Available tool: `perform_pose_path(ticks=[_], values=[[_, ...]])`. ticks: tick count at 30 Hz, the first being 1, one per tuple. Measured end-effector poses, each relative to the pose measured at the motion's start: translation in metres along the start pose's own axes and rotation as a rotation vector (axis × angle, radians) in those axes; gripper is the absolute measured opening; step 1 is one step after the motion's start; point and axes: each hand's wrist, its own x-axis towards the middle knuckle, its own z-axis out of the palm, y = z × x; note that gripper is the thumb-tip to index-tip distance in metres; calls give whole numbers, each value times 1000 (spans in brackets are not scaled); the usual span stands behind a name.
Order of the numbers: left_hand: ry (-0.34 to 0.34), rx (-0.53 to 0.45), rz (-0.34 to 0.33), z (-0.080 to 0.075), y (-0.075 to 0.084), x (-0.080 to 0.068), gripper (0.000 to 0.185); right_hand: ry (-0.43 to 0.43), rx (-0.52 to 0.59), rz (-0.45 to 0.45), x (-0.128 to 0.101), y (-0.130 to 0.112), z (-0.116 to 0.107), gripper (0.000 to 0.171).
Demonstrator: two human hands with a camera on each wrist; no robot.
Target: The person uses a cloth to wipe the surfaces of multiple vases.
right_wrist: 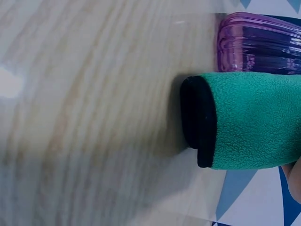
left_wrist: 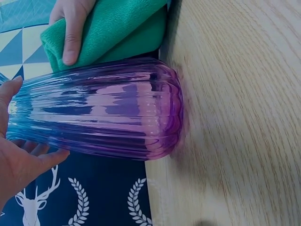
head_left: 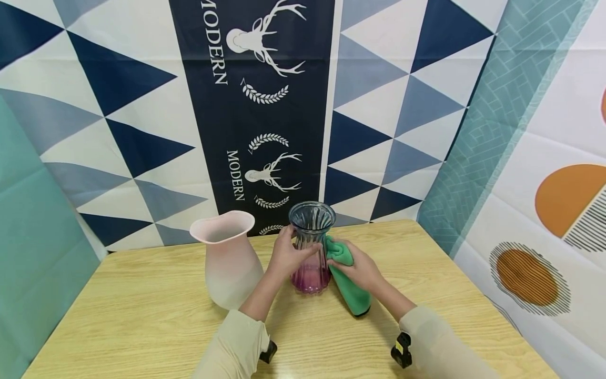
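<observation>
- Your left hand [head_left: 287,256] has its fingers curled round the neck of the ribbed glass vase [head_left: 311,247], upright near the tabletop's [head_left: 142,305] far edge, about mid-width.
- Your right hand [head_left: 358,267] clamps a green cloth [head_left: 349,281] against the vase's side (cloth end touches the tabletop).
- The frosted pink vase [head_left: 229,258] stands just beside it, toward the left edge.

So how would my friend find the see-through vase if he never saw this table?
Look at the wooden table, near its back edge. Two vases stand there; pick the right one, the ribbed glass vase, between the left hand and the green cloth. It is clear, blue on top, purple below; the pink vase is frosted.
</observation>
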Motion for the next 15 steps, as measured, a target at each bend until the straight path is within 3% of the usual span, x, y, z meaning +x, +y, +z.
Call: perform_pose_path(ticks=[9,15], values=[[31,36,26,1,3,-4,65,-21,-46,12,-6,3,3,61],[41,53,9,2,4,-5,69,-15,-30,31,-9,3,1,58]])
